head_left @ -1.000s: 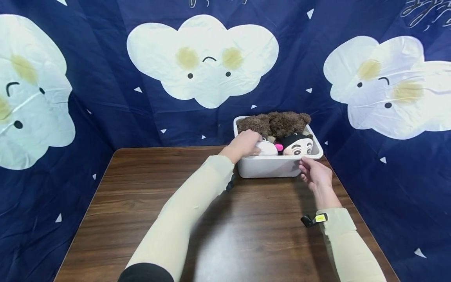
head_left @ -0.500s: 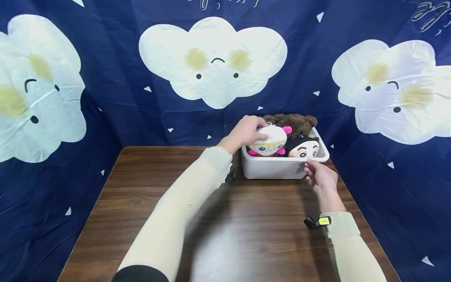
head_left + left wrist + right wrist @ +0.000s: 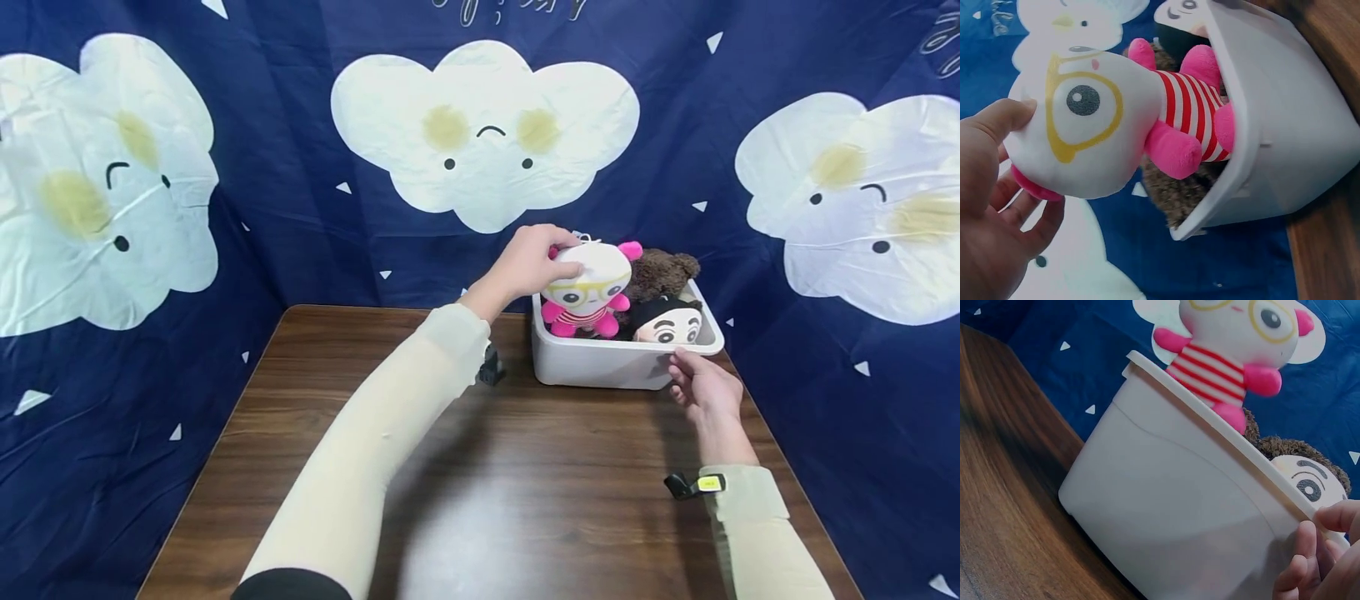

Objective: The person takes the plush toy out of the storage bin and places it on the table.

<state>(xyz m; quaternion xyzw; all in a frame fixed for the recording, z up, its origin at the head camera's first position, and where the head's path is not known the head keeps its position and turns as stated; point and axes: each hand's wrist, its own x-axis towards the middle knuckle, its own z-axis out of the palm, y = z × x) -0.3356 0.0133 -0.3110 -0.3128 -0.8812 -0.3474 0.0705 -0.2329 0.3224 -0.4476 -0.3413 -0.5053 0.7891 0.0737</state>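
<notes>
My left hand (image 3: pixel 534 258) grips the head of a plush panda doll (image 3: pixel 588 279) with yellow glasses, pink limbs and a red-striped body. In the left wrist view the thumb presses the white head (image 3: pixel 1104 125) while the fingers curl behind it near a pink ear. The doll's lower body overlaps the rim of a white plastic bin (image 3: pixel 600 365). At the bin's front right, my right hand (image 3: pixel 705 385) pinches the rim between thumb and fingers. Inside the bin lie a doll with a black cap and big eyes (image 3: pixel 671 323) and brown fluffy plush (image 3: pixel 658 271).
The bin stands at the back right of a wooden table (image 3: pixel 450 467), close to the blue cloth backdrop (image 3: pixel 300 233) printed with white clouds. The cloth also hangs along both sides of the table.
My left hand has lifted the panda doll up from among the toys in the bin, so its face and body now show. My right hand stays at the bin's rim.
</notes>
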